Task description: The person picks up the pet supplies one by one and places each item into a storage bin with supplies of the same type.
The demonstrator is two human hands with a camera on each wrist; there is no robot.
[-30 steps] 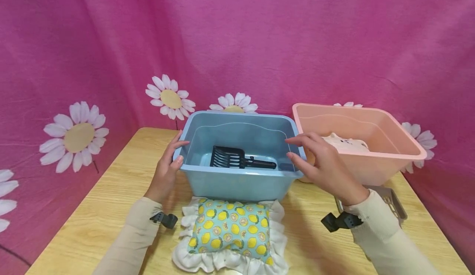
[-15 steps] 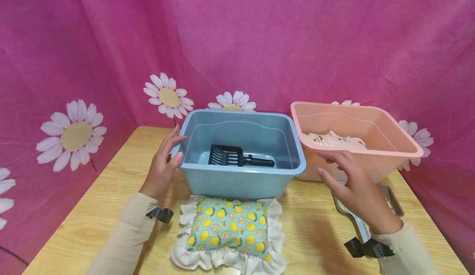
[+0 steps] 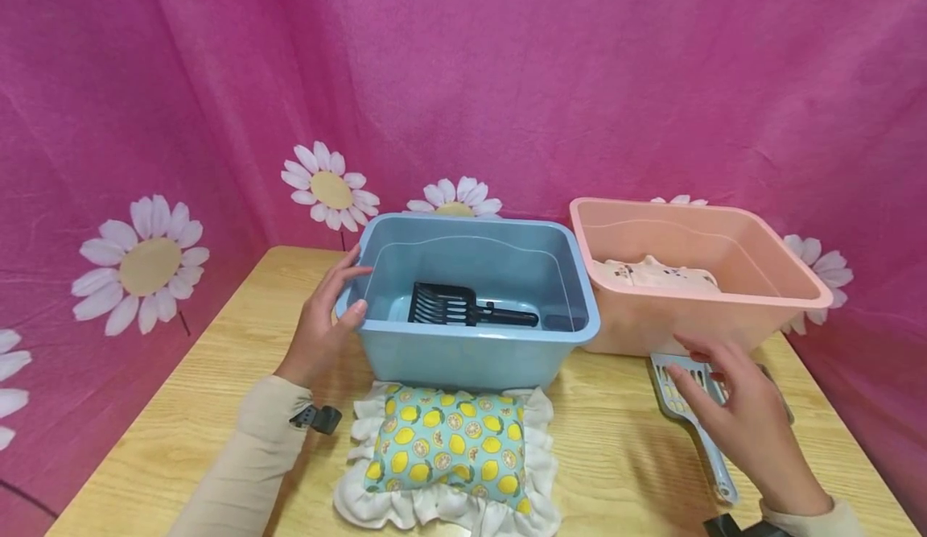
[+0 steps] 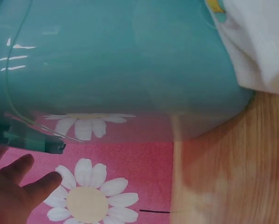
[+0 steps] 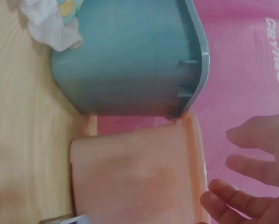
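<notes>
A blue plastic bin (image 3: 463, 360) stands in the middle with a black slotted scoop (image 3: 443, 305) lying inside. My left hand (image 3: 322, 324) is at the bin's left rim, fingers spread and fairly straight; in the left wrist view its fingers (image 4: 46, 186) show beside the bin wall. My right hand (image 3: 753, 424) hangs over the right side of the table, loosely bent fingers holding nothing. Under and beside it lies a light blue slotted scoop (image 3: 713, 456), its head partly covered by the hand. A grey-brown item (image 3: 789, 415) is mostly hidden behind that hand.
A pink bin (image 3: 652, 324) stands right of the blue one, with a cream printed fabric item (image 3: 669, 276) inside. A lemon-print pillow with white ruffles (image 3: 456, 440) lies in front of the blue bin. Pink flowered cloth (image 3: 507, 78) hangs behind the wooden table (image 3: 217, 392).
My right hand has left the blue bin's right rim and moved right and toward me, over the light blue scoop. The left hand stays at the left rim.
</notes>
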